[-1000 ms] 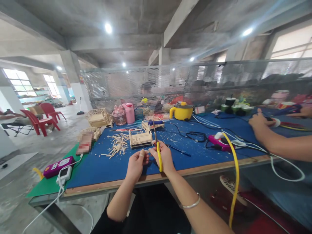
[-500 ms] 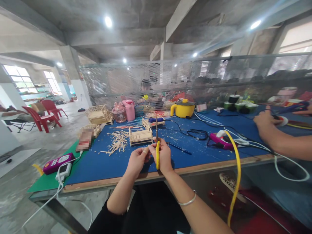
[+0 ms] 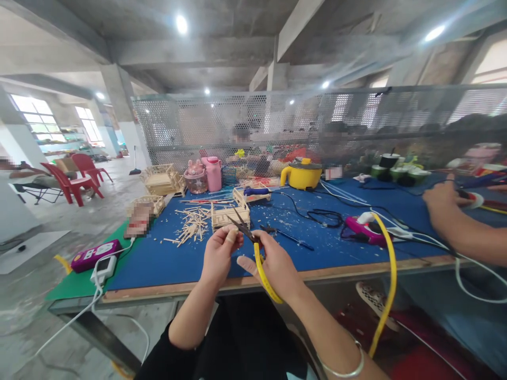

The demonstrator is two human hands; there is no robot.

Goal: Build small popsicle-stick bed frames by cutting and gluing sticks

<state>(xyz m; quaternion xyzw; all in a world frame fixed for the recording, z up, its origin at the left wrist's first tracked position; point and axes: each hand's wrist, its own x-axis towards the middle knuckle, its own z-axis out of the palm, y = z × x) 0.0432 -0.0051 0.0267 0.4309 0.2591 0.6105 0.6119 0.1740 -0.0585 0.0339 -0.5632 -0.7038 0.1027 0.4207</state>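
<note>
Yellow-handled metal scissors (image 3: 255,248) sit gripped in the right hand (image 3: 277,266), blades parted and angled up-left over the blue table (image 3: 166,266) edge. Left hand (image 3: 219,254) pinches something tiny at the blade tips; what, I cannot tell.

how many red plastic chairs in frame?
2, both on the floor at far left, beyond the blue table: the front red chair and the second red chair just behind it, to its right. More may be hidden behind the pillar.
</note>
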